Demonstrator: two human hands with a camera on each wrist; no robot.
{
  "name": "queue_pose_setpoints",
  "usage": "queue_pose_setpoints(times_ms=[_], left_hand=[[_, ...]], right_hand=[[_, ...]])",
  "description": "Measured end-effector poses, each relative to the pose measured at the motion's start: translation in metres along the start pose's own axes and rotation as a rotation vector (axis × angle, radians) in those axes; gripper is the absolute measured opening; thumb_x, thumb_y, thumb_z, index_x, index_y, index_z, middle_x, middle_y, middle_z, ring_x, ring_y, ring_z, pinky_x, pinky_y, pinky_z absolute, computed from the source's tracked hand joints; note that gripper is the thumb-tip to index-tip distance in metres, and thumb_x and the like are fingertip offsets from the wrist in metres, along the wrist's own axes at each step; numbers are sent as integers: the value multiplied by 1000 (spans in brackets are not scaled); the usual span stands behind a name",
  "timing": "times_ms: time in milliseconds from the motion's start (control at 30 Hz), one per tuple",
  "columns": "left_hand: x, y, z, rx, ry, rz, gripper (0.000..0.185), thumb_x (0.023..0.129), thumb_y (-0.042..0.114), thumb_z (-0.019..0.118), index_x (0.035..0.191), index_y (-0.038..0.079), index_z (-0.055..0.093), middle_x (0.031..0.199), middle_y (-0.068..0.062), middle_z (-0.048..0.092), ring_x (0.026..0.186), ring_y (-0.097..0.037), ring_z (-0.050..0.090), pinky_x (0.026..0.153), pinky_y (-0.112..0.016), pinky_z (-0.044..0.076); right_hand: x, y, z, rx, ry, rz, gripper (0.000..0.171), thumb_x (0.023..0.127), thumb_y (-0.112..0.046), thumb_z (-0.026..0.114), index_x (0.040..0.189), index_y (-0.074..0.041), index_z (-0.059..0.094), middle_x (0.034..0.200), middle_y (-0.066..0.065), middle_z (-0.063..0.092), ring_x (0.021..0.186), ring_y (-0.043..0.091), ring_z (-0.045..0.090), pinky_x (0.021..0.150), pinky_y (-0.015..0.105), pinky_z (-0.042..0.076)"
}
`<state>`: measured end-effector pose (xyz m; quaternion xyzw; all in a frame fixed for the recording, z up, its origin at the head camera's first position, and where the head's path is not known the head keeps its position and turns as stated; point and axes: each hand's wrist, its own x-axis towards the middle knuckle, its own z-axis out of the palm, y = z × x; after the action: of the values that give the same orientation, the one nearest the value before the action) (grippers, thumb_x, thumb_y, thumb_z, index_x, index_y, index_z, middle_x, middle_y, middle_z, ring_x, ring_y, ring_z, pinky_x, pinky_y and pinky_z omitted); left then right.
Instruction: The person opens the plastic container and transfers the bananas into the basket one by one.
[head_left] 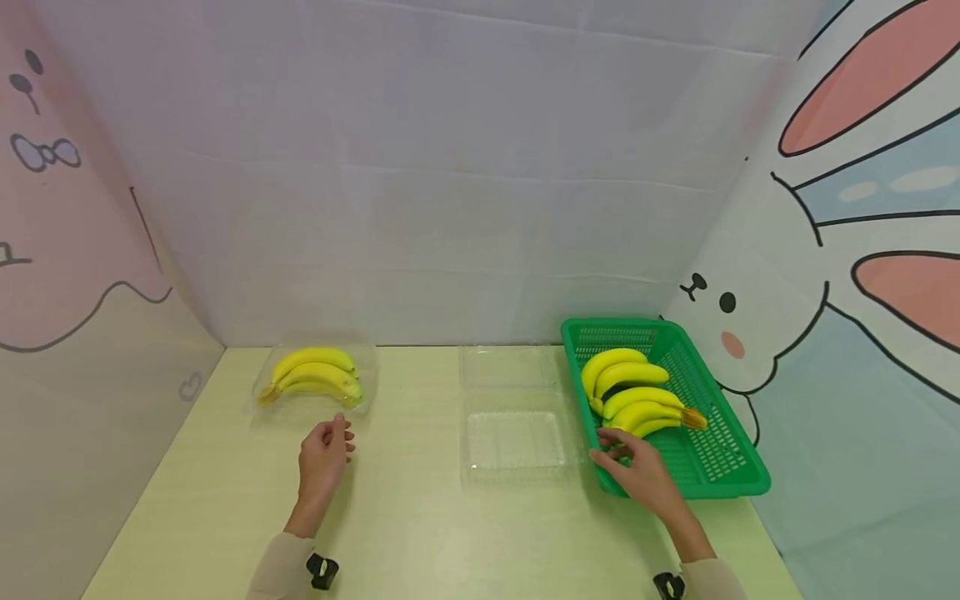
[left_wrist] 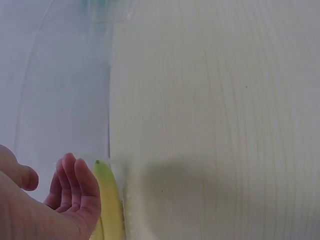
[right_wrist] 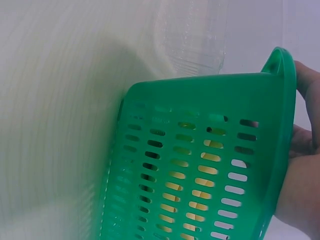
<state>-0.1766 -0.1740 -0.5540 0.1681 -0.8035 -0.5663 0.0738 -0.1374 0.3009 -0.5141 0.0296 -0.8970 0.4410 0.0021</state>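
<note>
A bunch of yellow bananas [head_left: 313, 373] lies in a clear plastic box [head_left: 365, 354] at the back left. Just in front of it hovers my left hand [head_left: 324, 454], its fingers loosely bent and holding nothing. In the left wrist view a banana [left_wrist: 111, 205] shows beside those fingers [left_wrist: 87, 185]. On the right, a green plastic basket [head_left: 731, 433] holds bunches of bananas [head_left: 630, 375]. My right hand [head_left: 637, 475] is over the basket's near left corner, with fingertips right by the nearest bunch [head_left: 648, 412]. The right wrist view shows the basket's slotted side [right_wrist: 200, 95], part of the hand hidden behind its rim.
Between the hands, an open clear plastic box [head_left: 517, 442] with its lid raised toward the wall stands against the basket's left side. A white fabric wall [head_left: 450, 208] closes off the back of the wooden table [head_left: 420, 517], and printed sheets [head_left: 757, 333] stand at both sides.
</note>
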Motion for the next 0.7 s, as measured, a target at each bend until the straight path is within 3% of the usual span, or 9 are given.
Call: queue_pose_setpoints(times_ms=[567,700], left_hand=[[12,-7,-24,20,53,-37,58,111,43,38,119,-8,63,105,-25,68,74,-12,65,62,-21,55],[14,-7,-27,25,60,-42,58,111,43,37,119,-9,63,106,-26,68,75,-14,66,61,-22,56]], right_hand=[[0,1,0,5,-12,1,44,97,-20,74,134,-1,63,118,13,67,96,28,67,73,28,56],[0,3,0,6,-9,-1,43,97,-20,74,134,-1,63,118,12,67,96,27,67,72,28,56]])
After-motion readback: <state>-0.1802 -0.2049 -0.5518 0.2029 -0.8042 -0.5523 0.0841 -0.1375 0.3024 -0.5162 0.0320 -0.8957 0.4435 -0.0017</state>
